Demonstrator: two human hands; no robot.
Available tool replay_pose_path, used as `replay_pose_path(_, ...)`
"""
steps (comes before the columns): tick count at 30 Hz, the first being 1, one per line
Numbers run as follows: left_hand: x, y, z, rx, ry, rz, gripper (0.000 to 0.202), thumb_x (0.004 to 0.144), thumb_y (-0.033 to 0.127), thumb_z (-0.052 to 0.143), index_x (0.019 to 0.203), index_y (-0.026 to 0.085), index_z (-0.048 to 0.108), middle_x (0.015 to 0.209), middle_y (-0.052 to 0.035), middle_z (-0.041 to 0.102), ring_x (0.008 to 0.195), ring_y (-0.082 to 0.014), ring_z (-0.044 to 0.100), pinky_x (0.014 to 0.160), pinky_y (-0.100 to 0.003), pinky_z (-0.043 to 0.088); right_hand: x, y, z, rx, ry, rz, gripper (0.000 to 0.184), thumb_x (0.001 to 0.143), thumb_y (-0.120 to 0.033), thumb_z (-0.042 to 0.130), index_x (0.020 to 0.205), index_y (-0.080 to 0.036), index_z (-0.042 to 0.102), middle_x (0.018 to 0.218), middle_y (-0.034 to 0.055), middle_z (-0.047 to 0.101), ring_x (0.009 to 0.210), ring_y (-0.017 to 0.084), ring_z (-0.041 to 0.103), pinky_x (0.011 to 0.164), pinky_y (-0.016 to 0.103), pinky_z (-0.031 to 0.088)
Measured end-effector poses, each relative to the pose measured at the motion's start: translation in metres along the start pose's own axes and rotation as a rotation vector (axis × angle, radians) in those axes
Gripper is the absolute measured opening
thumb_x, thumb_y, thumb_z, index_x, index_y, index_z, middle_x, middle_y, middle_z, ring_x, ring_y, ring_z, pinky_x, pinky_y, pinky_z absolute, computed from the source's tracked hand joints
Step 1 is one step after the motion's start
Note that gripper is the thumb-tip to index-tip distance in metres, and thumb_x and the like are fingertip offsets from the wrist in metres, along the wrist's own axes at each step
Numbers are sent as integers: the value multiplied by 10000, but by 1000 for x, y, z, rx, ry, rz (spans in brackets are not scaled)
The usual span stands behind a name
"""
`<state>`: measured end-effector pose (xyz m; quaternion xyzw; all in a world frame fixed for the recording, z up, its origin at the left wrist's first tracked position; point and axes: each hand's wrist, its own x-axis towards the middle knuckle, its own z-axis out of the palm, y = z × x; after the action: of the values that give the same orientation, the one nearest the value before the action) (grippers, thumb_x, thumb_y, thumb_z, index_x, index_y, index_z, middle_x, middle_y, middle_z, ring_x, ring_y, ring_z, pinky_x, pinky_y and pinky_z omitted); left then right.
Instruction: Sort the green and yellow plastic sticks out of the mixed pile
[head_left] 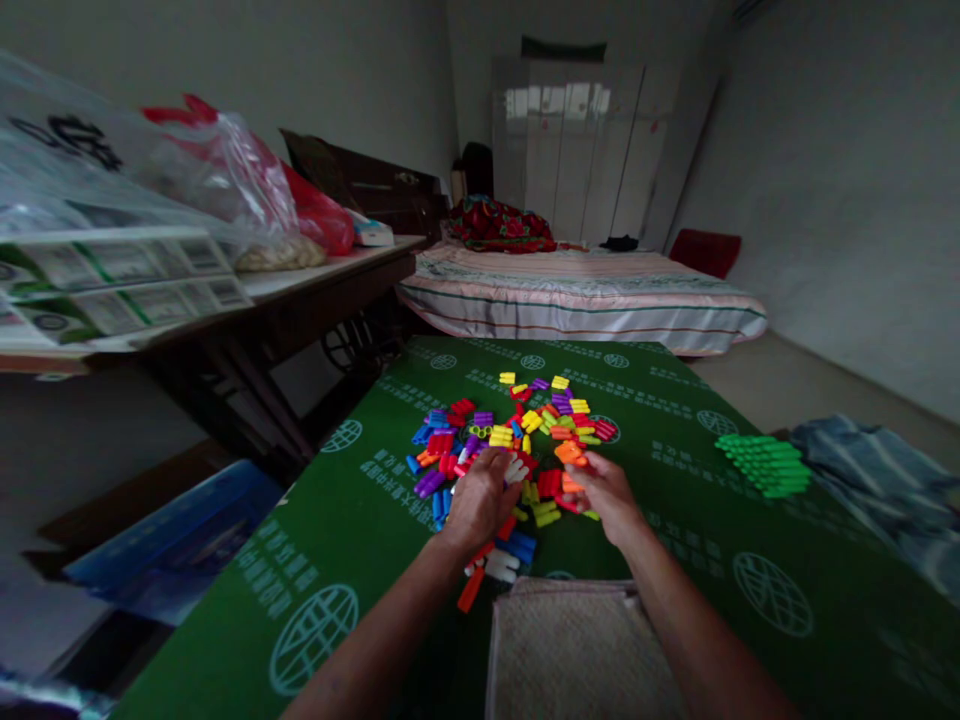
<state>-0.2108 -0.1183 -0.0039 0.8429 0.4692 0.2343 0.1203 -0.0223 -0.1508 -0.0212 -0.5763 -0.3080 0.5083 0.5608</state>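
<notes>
Small bright plastic building blocks shaped like joined tubes lie in a loose pile (500,437) on a green board. My left hand (480,503) is over the near middle of the pile, its fingers bent and closed around a white building block (517,468) that shows between thumb and forefinger. To its right, my right hand (609,497) pinches an orange building block (570,454) between thumb and fingers, just above the pile. Red building blocks (549,484) lie between the two hands. Blue building blocks (519,545) are below my left hand, partly covered by it.
The green board (405,640) bears pale globe prints. Joined green blocks (765,466) stand at its right edge beside blue cloth (877,490). A folded beige cloth (577,650) lies close to me. At left is a table (300,285) with bags and cartons; a bed (585,290) stands beyond.
</notes>
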Motion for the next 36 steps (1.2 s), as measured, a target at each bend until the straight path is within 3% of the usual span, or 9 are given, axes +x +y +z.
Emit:
replay_pose_path(4, 2, -7, 6, 29, 15, -7, 394, 878, 276, 501, 1245, 133, 499, 1331, -149, 519, 1227, -257, 507, 1020, -414, 466, 3, 1, -1, 26, 57, -57, 622, 580, -369, 728, 1152, -177, 580, 817, 9, 654, 515, 138, 642, 369, 201, 430)
replay_pose_path(9, -3, -5, 8, 60, -11, -12, 368, 876, 242, 471, 1219, 124, 534, 1357, -157, 508, 1260, -275, 485, 1049, -441, 447, 5, 16, -8, 18, 168, -127, 599, 544, -446, 719, 1071, -179, 621, 885, 26, 652, 538, 139, 641, 430, 234, 475)
replay_pose_path(17, -14, 7, 18, 57, -112, 64, 398, 846, 192, 498, 1238, 135, 531, 1358, -146, 518, 1242, -269, 501, 1052, -443, 447, 11, 35, -10, -86, 105, -206, 566, 642, -462, 682, 1137, -193, 629, 1079, 87, 680, 579, 141, 652, 515, 280, 538)
replay_pose_path(21, -20, 14, 22, 37, -186, 97, 450, 832, 141, 486, 1282, 128, 499, 1378, -147, 499, 1251, -242, 497, 1052, -394, 454, 18, 50, -14, -160, 71, -289, 492, 733, -416, 635, 1175, -200, 617, 1155, 105, 675, 849, 215, 695, 730, 365, 580)
replay_pose_path(25, -22, 19, 21, 62, -251, 85, 463, 851, 122, 437, 1313, 124, 471, 1407, -151, 472, 1263, -262, 485, 1077, -443, 427, 18, 56, -16, -368, 93, -451, 413, 786, -356, 596, 1169, -205, 631, 1177, 93, 678, 1086, 231, 632, 961, 397, 493)
replay_pose_path(32, -17, 18, 13, 63, -234, 80, 378, 841, 99, 418, 1192, 149, 550, 1189, -107, 616, 1080, -233, 589, 961, -397, 506, 5, 47, -8, -625, 65, -635, 376, 802, -256, 526, 1158, -226, 645, 1161, 77, 682, 1043, 210, 648, 926, 341, 510)
replay_pose_path(36, -19, 16, 12, 109, -249, 51, 368, 838, 129, 449, 1187, 166, 560, 1290, -112, 571, 1179, -251, 545, 1028, -417, 461, 2, 48, -7, -656, 27, -704, 398, 817, -220, 499, 1195, -229, 623, 1226, 81, 649, 1136, 202, 606, 942, 310, 504)
